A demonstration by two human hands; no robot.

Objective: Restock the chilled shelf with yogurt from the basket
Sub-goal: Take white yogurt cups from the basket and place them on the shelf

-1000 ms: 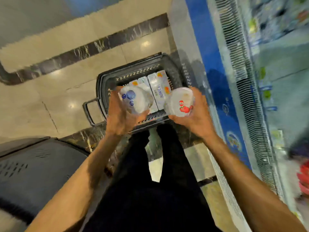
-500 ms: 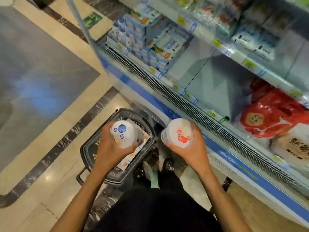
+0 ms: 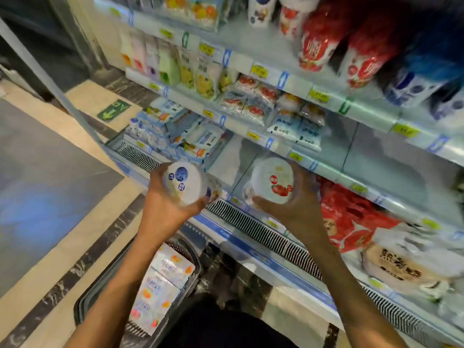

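Mid-transfer, the left hand [image 3: 163, 208] curls its fingers round the blueberry yogurt tub [image 3: 187, 184] and the right hand [image 3: 300, 205] round the strawberry yogurt tub [image 3: 272, 180]; the next move probably requires upright placement on the chilled shelf [image 3: 384, 159].

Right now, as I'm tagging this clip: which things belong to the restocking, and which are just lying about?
Job: blueberry yogurt tub, left hand; strawberry yogurt tub, right hand; basket with yogurt cartons; chilled shelf.
Lying about: red bags, green floor sign, grey mat.

head-worn view, angled down, near shelves [image 3: 288, 81]
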